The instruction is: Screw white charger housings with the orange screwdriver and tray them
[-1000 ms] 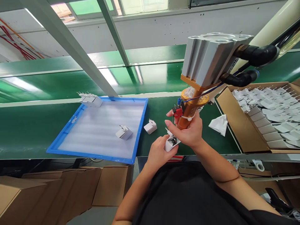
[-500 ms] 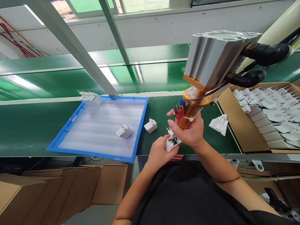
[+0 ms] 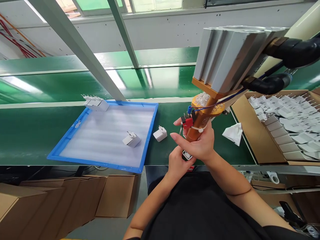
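My right hand (image 3: 203,145) is wrapped round the orange shaft of a pneumatic tool (image 3: 194,133), its thumb stretched across the front. A red switch (image 3: 187,122) is fixed to that shaft, above the thumb. Just below the tool's lower end, my left hand (image 3: 178,163) grips a small white plug charger (image 3: 187,155). The charger's open end, with dark parts inside, shows between the hands; most of it is hidden by fingers. Whether the tool touches it I cannot tell. Another white charger (image 3: 160,134) lies on the green bench to the left.
A blue-rimmed tray (image 3: 100,164) carries a charger (image 3: 131,139) and a row of chargers (image 3: 96,103) at its far corner. At right are a white cloth (image 3: 233,133) and a cardboard box (image 3: 260,133) full of white housings. The tool's large metal cylinder (image 3: 230,56) hangs overhead with black hoses.
Both hands have drawn closer together. The tool has shifted slightly left and down, and the charger in my left hand is turned and more hidden beneath it.
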Motion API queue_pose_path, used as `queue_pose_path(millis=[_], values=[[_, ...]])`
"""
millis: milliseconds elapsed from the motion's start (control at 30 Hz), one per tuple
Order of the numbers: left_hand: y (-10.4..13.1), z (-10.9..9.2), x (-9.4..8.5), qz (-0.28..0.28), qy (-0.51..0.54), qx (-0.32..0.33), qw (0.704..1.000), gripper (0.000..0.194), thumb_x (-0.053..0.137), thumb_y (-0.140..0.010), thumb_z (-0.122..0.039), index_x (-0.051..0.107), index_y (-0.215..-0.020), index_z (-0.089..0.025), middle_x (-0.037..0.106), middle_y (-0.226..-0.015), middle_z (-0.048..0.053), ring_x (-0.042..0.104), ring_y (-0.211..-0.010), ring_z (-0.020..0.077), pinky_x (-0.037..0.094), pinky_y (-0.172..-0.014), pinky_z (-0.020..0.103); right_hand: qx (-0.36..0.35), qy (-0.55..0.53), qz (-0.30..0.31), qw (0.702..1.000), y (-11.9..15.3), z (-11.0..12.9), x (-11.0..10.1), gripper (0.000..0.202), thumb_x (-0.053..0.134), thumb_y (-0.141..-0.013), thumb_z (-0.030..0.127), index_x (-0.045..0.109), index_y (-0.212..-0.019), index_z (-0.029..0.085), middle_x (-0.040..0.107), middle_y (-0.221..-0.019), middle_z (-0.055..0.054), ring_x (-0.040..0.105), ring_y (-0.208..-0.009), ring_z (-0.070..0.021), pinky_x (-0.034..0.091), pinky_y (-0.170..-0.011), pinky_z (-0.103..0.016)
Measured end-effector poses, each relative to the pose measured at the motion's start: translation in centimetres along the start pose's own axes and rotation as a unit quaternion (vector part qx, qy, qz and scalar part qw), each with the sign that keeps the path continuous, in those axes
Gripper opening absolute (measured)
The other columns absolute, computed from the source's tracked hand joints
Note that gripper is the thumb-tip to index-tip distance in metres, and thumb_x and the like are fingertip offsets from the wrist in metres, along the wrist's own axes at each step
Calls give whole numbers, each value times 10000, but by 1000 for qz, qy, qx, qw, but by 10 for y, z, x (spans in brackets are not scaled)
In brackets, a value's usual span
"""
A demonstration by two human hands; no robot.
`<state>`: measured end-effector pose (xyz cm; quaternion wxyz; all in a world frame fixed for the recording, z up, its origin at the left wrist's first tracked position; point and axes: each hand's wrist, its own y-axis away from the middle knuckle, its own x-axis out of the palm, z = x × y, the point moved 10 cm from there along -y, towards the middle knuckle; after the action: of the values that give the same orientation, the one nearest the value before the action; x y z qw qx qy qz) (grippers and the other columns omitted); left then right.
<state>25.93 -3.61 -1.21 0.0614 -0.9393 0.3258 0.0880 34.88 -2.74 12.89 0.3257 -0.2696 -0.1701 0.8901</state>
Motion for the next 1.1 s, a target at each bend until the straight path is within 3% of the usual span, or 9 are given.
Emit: queue_pose_path(millis=[100, 233, 300, 467, 633, 767, 867, 1000, 1100], values=[[1, -12, -2, -52, 19, 47, 997, 340, 708, -827, -282, 670, -1063, -40, 710, -984, 118, 700, -934, 190, 541, -788, 233, -2, -4, -1, 1000, 1, 2, -1, 323, 756, -814, 316, 616, -948, 58, 662, -815, -112, 511, -571, -143, 482, -541, -346], [2, -14, -1, -79, -3, 55, 995, 385, 706, -839, -378, 650, -926, -8, 686, -821, 140, 667, -705, 189, 517, -608, 258, -17, 6, 11, 1000, 2, 4, -3, 189, 635, -879, 247, 613, -975, 86, 656, -801, -69, 514, -546, -115, 476, -552, -303], [3, -14, -1, -81, -7, 54, 995, 391, 706, -839, -383, 649, -947, -11, 692, -829, 137, 667, -695, 187, 520, -605, 261, -13, -4, 8, 1000, 2, 3, -4, 199, 647, -870, 250, 602, -985, 94, 656, -797, -58, 500, -523, -105, 473, -543, -295], [1, -6, 5, -35, 11, 27, 999, 432, 696, -842, -368, 659, -1108, -30, 707, -1015, 150, 700, -990, 228, 546, -833, 268, 23, -32, -6, 999, 1, -7, -4, 380, 783, -785, 400, 563, -914, 119, 669, -850, -89, 494, -549, -125, 473, -537, -331], [-5, 21, 0, 17, -72, -80, 994, 425, 620, -817, -457, 689, -1014, -87, 687, -837, 88, 654, -742, 218, 478, -674, 307, 8, -60, 8, 998, 4, -20, -12, 347, 716, -836, 385, 484, -968, 162, 601, -788, -53, 534, -590, -158, 454, -544, -328], [-4, 31, -8, 57, -20, -153, 986, 438, 626, -798, -472, 638, -1026, -99, 642, -749, 30, 539, -611, 114, 421, -599, 219, 51, -14, 10, 999, 11, -51, -41, 282, 634, -884, 310, 472, -1056, 156, 599, -768, -46, 527, -551, -156, 410, -523, -309], [-2, 33, -9, 93, 18, -180, 979, 461, 614, -800, -484, 636, -1051, -98, 655, -783, 21, 517, -630, 96, 423, -612, 196, 54, 128, -29, 990, 13, -67, -78, 311, 586, -921, 341, 447, -1122, 147, 649, -873, -100, 550, -588, -177, 463, -595, -340], [-4, 40, -10, 101, 13, -186, 977, 486, 608, -801, -490, 639, -1075, -90, 662, -802, 25, 516, -648, 99, 433, -617, 196, 128, 369, -73, 918, 20, -92, -133, 473, 526, -909, 494, 471, -1163, 100, 661, -988, -198, 627, -782, -288, 489, -726, -427], [-11, 44, -10, 95, 0, -169, 981, 474, 608, -814, -476, 635, -1083, -87, 666, -804, 26, 541, -647, 97, 443, -619, 188, 151, 414, -66, 895, 28, -106, -159, 763, 533, -926, 472, 336, -1482, -13, 667, -1068, -196, 647, -981, -350, 515, -843, -489]])
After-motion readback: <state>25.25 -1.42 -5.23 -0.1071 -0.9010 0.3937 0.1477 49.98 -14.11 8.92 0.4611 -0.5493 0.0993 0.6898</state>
